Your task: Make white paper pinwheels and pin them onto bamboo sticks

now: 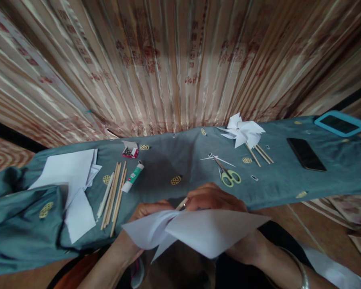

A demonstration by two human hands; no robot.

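Note:
A white paper pinwheel [210,233] is held up close to me, its folded blades spreading over both hands. My left hand [150,208] grips it from the left, with most of the fingers hidden behind the paper. The end of a wooden stick [181,204] shows at the pinwheel's middle. My right hand [213,197] is closed round that stick, its fingers curled at the pinwheel's centre. A small shiny spot shows by the fingertips, too small to name.
On the cloth-covered table [156,176] at left lie paper sheets [69,168], wooden sticks [116,196], a glue stick [133,177] and a small box of pins [130,150]. Rightward are scissors [228,176], finished pinwheels [243,132], a phone [307,154] and a blue-framed device [340,123]. A curtain [174,68] hangs behind.

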